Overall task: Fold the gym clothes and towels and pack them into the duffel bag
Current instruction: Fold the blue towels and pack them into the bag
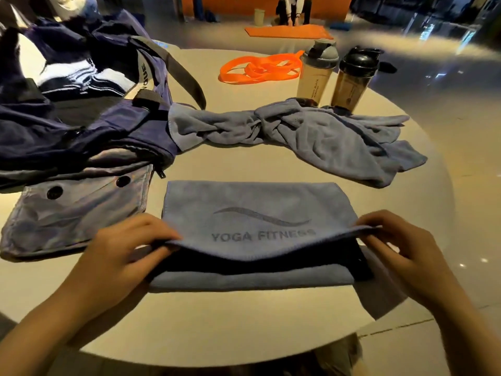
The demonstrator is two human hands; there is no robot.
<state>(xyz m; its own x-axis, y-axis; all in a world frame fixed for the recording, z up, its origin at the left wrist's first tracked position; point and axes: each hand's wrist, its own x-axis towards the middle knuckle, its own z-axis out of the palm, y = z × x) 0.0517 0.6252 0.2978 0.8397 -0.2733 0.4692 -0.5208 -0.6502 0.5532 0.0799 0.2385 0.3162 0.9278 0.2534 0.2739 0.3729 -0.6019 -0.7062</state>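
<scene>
Now, taking the folded "YOGA FITNESS" towel [260,213] at the desk's [244,321] near edge as your landmark: left of it and further back lies the open navy duffel bag [81,126], striped fabric inside. Your left hand [127,248] pinches the towel's left corner, lifting its upper layer. Beyond the towel sprawls a crumpled blue towel [311,137], with an orange resistance band [257,67] and two shaker bottles [317,74] further back. Your right hand [401,248] pinches the right corner.
</scene>
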